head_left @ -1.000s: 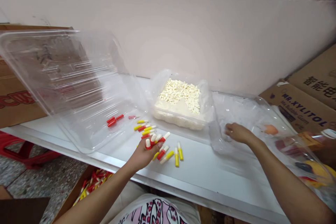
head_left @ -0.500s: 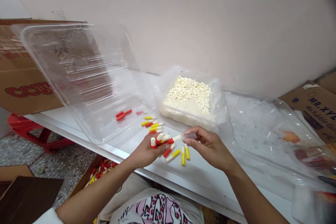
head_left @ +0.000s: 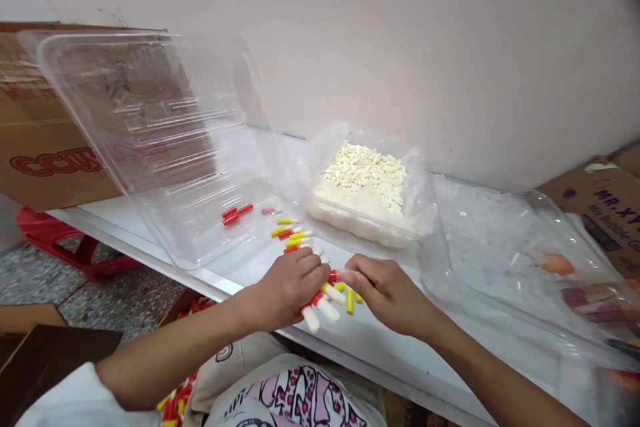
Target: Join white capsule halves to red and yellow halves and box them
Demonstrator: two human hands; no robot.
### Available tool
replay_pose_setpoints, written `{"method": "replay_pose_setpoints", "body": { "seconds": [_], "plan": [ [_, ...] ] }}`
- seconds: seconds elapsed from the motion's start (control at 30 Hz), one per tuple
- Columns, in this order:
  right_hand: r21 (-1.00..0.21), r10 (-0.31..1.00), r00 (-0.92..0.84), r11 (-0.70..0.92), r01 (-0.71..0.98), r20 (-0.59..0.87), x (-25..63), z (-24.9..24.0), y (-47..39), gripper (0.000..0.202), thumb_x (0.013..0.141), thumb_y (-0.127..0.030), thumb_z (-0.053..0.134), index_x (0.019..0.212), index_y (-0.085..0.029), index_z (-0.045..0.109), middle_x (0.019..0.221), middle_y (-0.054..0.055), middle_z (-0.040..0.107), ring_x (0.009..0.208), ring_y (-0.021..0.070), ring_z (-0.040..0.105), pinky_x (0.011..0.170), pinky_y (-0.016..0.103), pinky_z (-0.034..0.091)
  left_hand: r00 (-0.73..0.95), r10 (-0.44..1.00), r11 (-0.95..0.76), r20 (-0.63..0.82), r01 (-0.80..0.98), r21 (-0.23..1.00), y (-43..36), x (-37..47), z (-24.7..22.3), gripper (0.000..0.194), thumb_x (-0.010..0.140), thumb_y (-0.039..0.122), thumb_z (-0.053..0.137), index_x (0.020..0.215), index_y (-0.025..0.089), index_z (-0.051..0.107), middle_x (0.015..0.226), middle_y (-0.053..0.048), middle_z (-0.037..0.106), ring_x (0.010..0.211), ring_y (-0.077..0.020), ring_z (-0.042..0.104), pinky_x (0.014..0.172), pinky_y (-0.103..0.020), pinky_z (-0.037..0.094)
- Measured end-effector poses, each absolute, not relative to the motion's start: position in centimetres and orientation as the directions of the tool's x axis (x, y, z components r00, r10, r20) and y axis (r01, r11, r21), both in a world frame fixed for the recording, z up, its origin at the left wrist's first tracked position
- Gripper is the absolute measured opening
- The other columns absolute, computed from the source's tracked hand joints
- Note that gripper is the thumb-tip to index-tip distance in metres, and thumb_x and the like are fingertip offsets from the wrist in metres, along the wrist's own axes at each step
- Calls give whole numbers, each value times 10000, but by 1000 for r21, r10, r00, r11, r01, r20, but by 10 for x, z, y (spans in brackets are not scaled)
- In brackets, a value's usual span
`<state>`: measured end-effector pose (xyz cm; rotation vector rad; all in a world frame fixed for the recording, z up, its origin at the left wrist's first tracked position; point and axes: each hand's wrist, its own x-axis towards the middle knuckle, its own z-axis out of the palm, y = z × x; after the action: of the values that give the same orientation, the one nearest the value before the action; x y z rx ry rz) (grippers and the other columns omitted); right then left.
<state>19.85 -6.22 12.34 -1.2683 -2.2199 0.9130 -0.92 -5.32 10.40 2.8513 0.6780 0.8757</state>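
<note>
The tubes (head_left: 320,303) now sit bunched in her left hand (head_left: 293,283), turned palm-down over the tabletop (head_left: 400,347). Her right hand (head_left: 385,290) has closed in, fingers pinching a red cap (head_left: 334,276) against them.

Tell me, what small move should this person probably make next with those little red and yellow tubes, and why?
Probably press the piece pinched in the right hand fully onto the red tube that the left hand holds out. The two hands meet right at that tube, and the left hand grips several more tubes with white ends poking out below.
</note>
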Motion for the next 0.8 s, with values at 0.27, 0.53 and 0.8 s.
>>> {"method": "replay_pose_setpoints", "body": {
  "seconds": [0.27, 0.53, 0.8],
  "plan": [
    [-603, 831, -545, 494, 627, 114, 205, 103, -58, 393, 929, -466, 294, 784, -171, 509, 697, 37, 535, 624, 136, 452, 553, 251, 337, 790, 482, -876, 378, 429, 220, -42, -9, 91, 216, 729, 158, 493, 941, 157, 451, 824, -72, 552, 723, -177, 479, 611, -279, 409],
    [-701, 779, -573, 261, 664, -253, 199, 112, -66, 461, 939, -475, 225, 654, -193, 453, 598, -7, 502, 553, 115, 434, 525, 231, 341, 897, 259, -960, 358, 280, -8, -40, -6, 86, 69, 841, 125, 398, 820, 161, 452, 706, -45, 504, 626, -166, 429, 574, -291, 367],
    [-333, 922, 373, -321, 887, 105, 339, 129, -9, 320, 884, -447, 329, 971, -204, 519, 873, 89, 661, 774, 212, 591, 688, 303, 403, 579, 805, -583, 130, 729, 360, -9, -3, 13, 239, 735, 171, 504, 974, 169, 524, 909, -87, 568, 835, -219, 545, 689, -312, 449]
  ]
}}
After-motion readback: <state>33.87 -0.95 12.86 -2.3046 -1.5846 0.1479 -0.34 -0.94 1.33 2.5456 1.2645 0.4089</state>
